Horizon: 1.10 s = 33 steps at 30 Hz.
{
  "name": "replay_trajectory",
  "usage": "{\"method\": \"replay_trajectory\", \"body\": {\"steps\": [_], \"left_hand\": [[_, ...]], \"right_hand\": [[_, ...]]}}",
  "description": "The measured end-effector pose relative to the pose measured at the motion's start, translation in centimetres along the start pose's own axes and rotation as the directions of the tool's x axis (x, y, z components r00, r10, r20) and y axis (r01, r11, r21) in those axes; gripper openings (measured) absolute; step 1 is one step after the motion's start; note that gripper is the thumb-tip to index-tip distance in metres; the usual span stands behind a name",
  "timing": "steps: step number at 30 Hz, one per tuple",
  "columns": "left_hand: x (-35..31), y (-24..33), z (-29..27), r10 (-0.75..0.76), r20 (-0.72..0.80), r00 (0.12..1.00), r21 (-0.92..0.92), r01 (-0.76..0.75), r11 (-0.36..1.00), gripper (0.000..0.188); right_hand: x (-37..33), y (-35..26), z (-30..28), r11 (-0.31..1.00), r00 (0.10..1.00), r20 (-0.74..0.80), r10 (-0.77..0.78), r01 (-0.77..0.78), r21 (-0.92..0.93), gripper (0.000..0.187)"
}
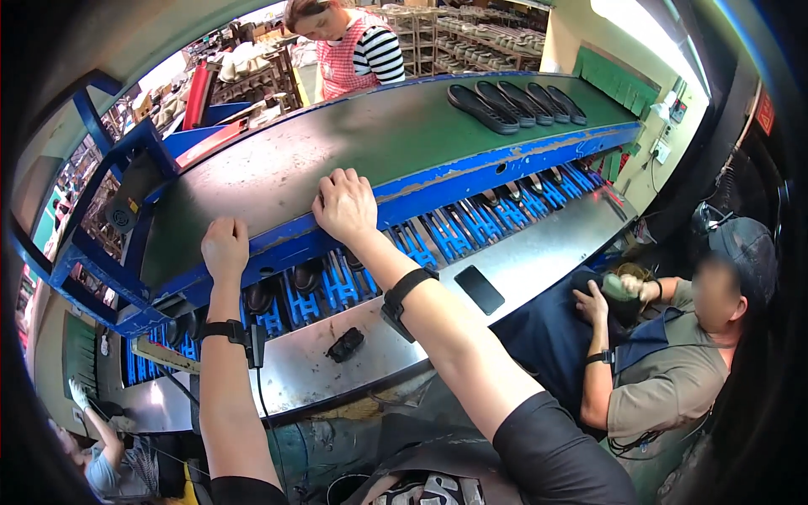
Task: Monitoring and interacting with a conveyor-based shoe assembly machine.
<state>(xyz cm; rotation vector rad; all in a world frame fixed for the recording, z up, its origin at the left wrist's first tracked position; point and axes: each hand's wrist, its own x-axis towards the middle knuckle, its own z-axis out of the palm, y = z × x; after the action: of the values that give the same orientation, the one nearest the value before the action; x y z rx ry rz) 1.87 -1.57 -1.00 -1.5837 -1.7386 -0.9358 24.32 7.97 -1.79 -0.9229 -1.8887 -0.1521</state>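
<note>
My left hand (225,247) rests at the near edge of the green conveyor belt (278,189), its fingers curled into a loose fist with nothing visible in it. Further right, my right hand (347,204) lies on the belt's near border, fingers bent but slightly apart, the thumb out to the side, holding nothing. Both wrists wear black straps with small devices. Several black shoe soles (482,109) lie in a row at the belt's far right. Below the belt, dark shoes (308,275) sit among blue metal racks (338,284).
A metal ledge (396,335) in front of me carries a black phone (479,289) and a small black object (345,344). A blue frame (88,244) stands at the left. One person (358,50) stands behind the belt; another (673,370) sits at right, handling something green.
</note>
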Motion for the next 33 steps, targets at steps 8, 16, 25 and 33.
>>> {"method": "replay_trajectory", "body": {"steps": [8, 16, 25, 33], "left_hand": [[0.19, 0.7, -0.49, -0.025, 0.03, 0.999, 0.029, 0.024, 0.999, 0.028], [0.09, 0.02, -0.08, 0.054, -0.017, 0.998, 0.002, -0.054, 0.999, 0.032], [0.12, -0.18, -0.12, 0.001, 0.024, 1.0, 0.018, -0.001, 1.0, 0.031], [0.04, -0.06, 0.11, 0.019, 0.003, 1.0, 0.008, -0.019, 1.0, 0.031]], "right_hand": [[-0.12, 0.35, -0.07, 1.0, 1.0, -0.027, -0.007, 0.007, 0.016, 0.015], [-0.04, 0.15, -0.11, 0.998, 0.998, -0.061, -0.001, 0.005, 0.055, 0.014], [-0.07, 0.0, -0.21, 0.999, 0.997, -0.08, -0.014, 0.018, 0.043, 0.013], [-0.26, 0.03, -0.21, 0.999, 0.999, -0.053, 0.008, -0.005, 0.049, 0.014]]}}
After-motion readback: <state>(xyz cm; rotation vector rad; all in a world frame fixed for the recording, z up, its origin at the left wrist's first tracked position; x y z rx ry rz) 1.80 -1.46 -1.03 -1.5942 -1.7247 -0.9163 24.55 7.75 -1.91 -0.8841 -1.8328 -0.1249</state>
